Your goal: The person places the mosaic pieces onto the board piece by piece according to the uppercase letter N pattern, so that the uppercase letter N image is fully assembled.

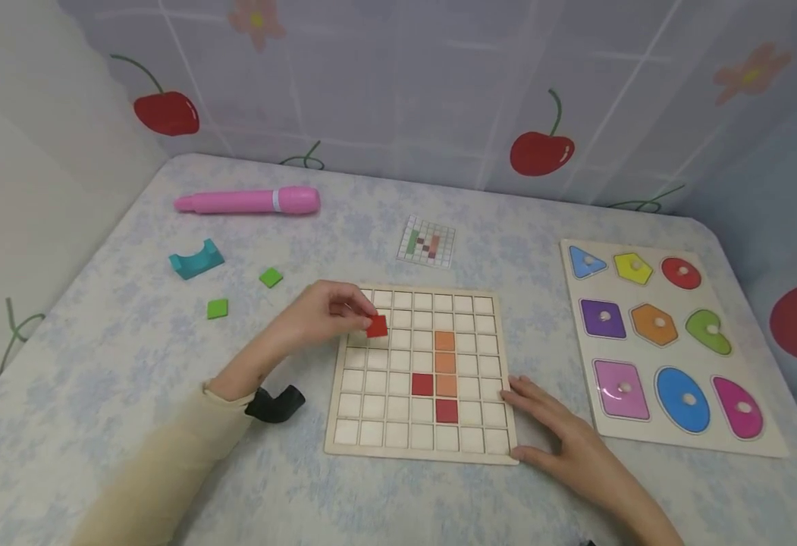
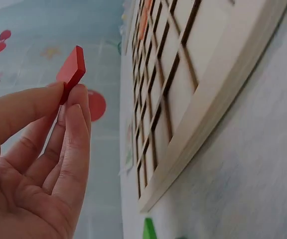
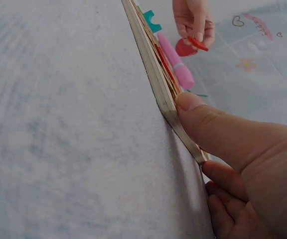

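Observation:
My left hand (image 1: pixel 330 309) pinches a red square tile (image 1: pixel 377 326) between thumb and fingertips, over the upper left of a wooden grid board (image 1: pixel 422 449). The left wrist view shows that tile (image 2: pixel 72 69) tilted, apart from the board. On the board, three orange tiles (image 1: pixel 445 362) form a column, with one red tile (image 1: pixel 422 384) to their left and another red tile (image 1: pixel 447 411) below them. My right hand (image 1: pixel 565 432) rests against the board's right edge, fingers extended. Its thumb (image 3: pixel 208 119) touches the edge near the lower right corner.
Two green tiles (image 1: pixel 271 277) lie left of the board. Beyond them are a teal curved block (image 1: pixel 196 260) and a pink pen-shaped toy (image 1: pixel 248 201). A small pattern card (image 1: pixel 427 242) lies behind the board. A knobbed shape puzzle (image 1: pixel 674 383) sits at the right.

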A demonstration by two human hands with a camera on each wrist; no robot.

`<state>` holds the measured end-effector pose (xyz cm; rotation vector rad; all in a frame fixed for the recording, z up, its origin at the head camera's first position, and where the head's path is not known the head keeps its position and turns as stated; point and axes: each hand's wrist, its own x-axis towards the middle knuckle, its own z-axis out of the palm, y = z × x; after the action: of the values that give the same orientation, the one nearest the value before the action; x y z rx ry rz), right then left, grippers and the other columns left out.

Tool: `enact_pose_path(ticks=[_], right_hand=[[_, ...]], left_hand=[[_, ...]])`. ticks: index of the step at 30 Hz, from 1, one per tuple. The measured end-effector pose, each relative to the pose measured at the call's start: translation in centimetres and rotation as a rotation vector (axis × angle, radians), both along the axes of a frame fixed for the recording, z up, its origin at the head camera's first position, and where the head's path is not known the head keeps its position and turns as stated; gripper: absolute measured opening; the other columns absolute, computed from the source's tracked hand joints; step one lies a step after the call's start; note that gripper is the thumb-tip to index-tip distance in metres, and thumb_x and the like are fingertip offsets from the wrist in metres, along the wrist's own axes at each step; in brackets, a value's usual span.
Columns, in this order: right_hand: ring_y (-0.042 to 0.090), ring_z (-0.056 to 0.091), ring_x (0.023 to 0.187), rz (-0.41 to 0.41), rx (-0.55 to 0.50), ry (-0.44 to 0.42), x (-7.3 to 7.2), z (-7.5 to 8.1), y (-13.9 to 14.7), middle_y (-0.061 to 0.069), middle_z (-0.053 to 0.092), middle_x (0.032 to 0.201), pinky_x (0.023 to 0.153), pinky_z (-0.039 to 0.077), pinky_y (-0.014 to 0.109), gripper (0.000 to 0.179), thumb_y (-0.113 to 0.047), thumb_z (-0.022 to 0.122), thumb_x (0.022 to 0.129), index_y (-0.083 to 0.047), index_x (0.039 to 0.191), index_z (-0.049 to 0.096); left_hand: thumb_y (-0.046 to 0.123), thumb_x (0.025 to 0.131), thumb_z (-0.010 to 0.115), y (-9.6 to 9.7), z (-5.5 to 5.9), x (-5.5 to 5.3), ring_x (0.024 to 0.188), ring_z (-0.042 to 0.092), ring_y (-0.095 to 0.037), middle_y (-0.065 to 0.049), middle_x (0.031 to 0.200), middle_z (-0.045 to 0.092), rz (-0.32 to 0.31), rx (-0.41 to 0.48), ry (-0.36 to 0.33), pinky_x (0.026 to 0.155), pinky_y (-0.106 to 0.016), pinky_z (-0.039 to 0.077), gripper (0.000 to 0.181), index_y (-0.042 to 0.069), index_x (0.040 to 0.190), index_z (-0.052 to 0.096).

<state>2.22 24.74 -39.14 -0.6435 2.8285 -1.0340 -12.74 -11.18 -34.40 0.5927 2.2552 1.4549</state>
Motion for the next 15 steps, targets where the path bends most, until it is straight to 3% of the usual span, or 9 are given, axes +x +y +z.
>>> enact_pose_path(ticks=[6, 15], right_hand=[[0.01, 0.026, 0.134, -0.001, 0.0, 0.006, -0.1, -0.1, -0.1, 0.002, 0.038, 0.144, 0.098, 0.017, 0.007, 0.066, -0.03, 0.077, 0.077, -0.023, 0.137, 0.049], [0.006, 0.025, 0.134, 0.001, 0.004, 0.027, 0.1, -0.1, -0.1, 0.002, 0.039, 0.144, 0.097, 0.017, 0.006, 0.066, -0.031, 0.076, 0.077, -0.023, 0.136, 0.05]], left_hand=[[0.003, 0.083, 0.069, 2.8, -1.3, 0.8, 0.073, 0.063, -0.012, 0.0, 0.085, 0.065, -0.095, -0.062, 0.026, 0.069, -0.029, 0.049, 0.005, 0.005, 0.088, 0.069], [0.005, 0.082, 0.071, 3.6, -2.1, 1.3, 0.067, 0.06, -0.008, 0.005, 0.074, 0.064, -0.133, -0.133, 0.09, 0.066, -0.025, 0.049, 0.003, 0.004, 0.085, 0.07]])
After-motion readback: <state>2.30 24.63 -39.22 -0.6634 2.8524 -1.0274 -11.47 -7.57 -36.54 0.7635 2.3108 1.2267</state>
